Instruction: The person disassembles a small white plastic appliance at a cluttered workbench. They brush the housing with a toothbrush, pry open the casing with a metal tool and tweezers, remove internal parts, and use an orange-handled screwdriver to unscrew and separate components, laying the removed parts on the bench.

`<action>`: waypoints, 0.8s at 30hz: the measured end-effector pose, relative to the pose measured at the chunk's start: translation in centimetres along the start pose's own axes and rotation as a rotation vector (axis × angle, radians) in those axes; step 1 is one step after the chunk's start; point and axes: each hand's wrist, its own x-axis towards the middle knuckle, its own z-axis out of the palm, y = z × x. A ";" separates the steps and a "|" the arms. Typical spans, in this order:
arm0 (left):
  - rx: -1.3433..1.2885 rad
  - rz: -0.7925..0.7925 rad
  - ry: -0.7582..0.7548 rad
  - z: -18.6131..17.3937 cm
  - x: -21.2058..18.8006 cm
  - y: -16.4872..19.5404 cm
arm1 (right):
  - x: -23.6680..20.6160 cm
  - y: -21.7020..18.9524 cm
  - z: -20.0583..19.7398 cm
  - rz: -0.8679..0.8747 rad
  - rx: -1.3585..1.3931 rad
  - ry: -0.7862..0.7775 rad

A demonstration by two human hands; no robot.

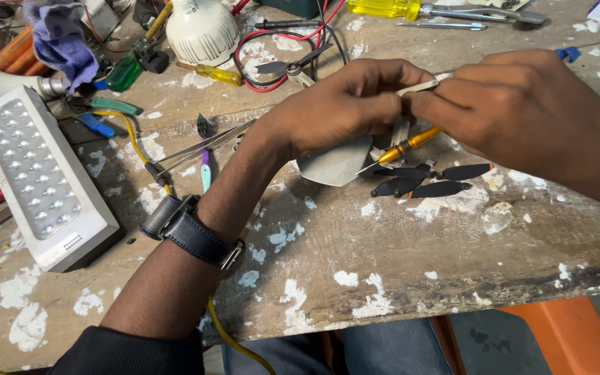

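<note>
My left hand (342, 104), with a dark watch on its wrist, is closed over a small grey rounded part (335, 165) that rests on the worn wooden bench (355, 243). My right hand (522, 111) meets it fingertip to fingertip and pinches a thin cream strip (421, 86). A small yellow-handled screwdriver (405, 146) slants out from under my right hand, its tip pointing down-left at the grey part. Whether the fingers hold it is hidden. Several black propeller blades (421, 182) lie just below the hands.
A white LED panel lamp (29, 173) lies at the left, with a white bulb (203, 31) behind it. Tweezers (196, 146), a yellow cable (133, 142), red and black wires (272, 59), screwdrivers and a purple cloth (60, 38) clutter the back. An orange stool (564, 333) stands below the bench's front edge.
</note>
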 end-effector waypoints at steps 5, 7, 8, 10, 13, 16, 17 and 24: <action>0.042 0.171 -0.071 -0.2 -0.1 -0.6 | 0.0 -0.5 -0.6 -0.072 -0.168 0.075; 0.065 0.197 -0.085 -0.4 0.1 -0.8 | 0.2 -0.7 -0.7 -0.100 -0.266 0.054; 0.072 0.207 -0.094 -0.5 0.1 -1.0 | 0.2 -0.9 -0.8 -0.112 -0.312 0.042; 0.080 0.230 -0.110 -0.5 0.1 -1.3 | 0.4 -1.1 -0.9 -0.085 -0.301 0.062; 0.086 0.255 -0.136 -0.6 0.5 -1.6 | 0.6 -1.1 -1.1 -0.077 -0.304 0.043; 0.062 0.247 -0.158 -0.5 0.9 -1.8 | 0.6 -1.2 -1.4 -0.058 -0.319 -0.007; 0.035 0.241 -0.163 -0.5 1.0 -1.9 | 0.6 -1.2 -1.5 -0.048 -0.323 -0.025; 0.083 0.211 -0.154 -0.3 1.2 -1.8 | 0.0 -0.8 -0.9 -0.099 -0.410 -0.121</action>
